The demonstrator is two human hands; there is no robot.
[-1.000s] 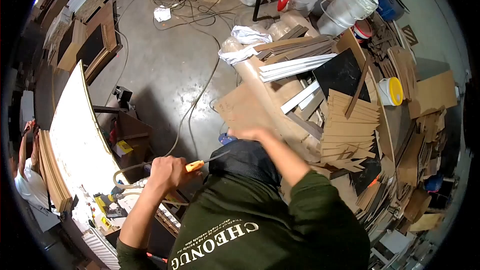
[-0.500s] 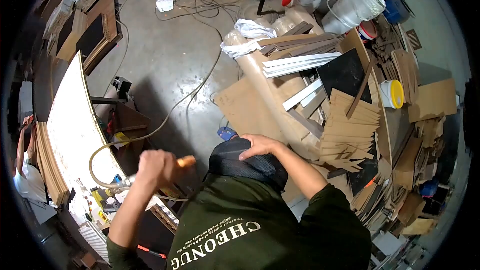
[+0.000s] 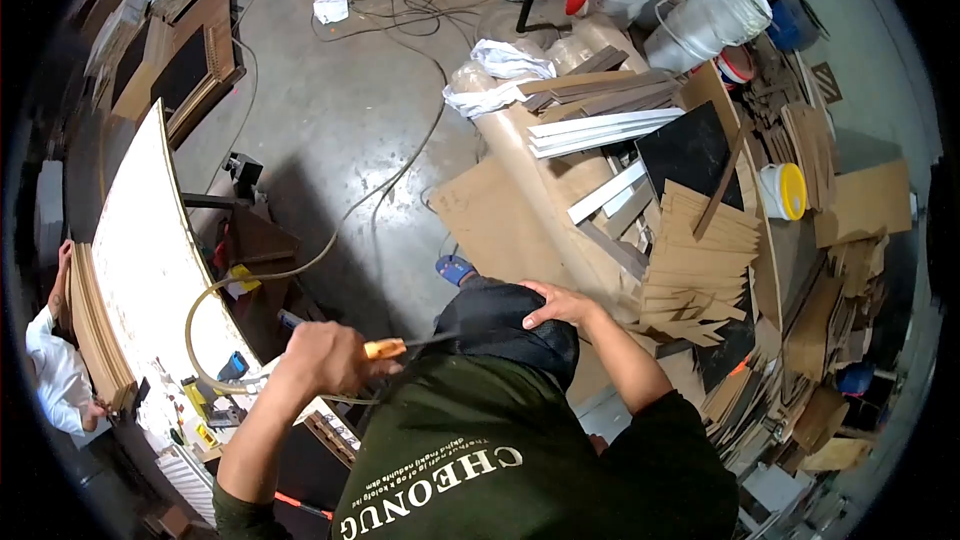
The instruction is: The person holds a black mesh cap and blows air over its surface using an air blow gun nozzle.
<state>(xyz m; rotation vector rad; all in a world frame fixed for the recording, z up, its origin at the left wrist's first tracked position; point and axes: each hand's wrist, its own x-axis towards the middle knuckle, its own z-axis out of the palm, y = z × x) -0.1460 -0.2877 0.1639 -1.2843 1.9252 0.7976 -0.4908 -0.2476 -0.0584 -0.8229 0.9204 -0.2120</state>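
My left hand is closed around the orange handle of a hand tool. A thin dark shaft points right from the handle, its tip blurred, so I cannot tell the tool's exact kind. My right hand rests on the dark fabric over my bent leg, thumb and fingers apart. Just beyond the knee shows a blue slipper. Left of my left hand, a yellow-and-black tool and a small blue item lie on the white-topped table.
An air hose loops across the floor onto the table. To the right lie wood strips, cut cardboard and a yellow-lidded bucket. Another person stands at far left beside stacked boards.
My left hand has moved slightly right and down, bringing the orange handle closer to my leg. My right hand and leg have shifted right. The other person's arms have moved apart.
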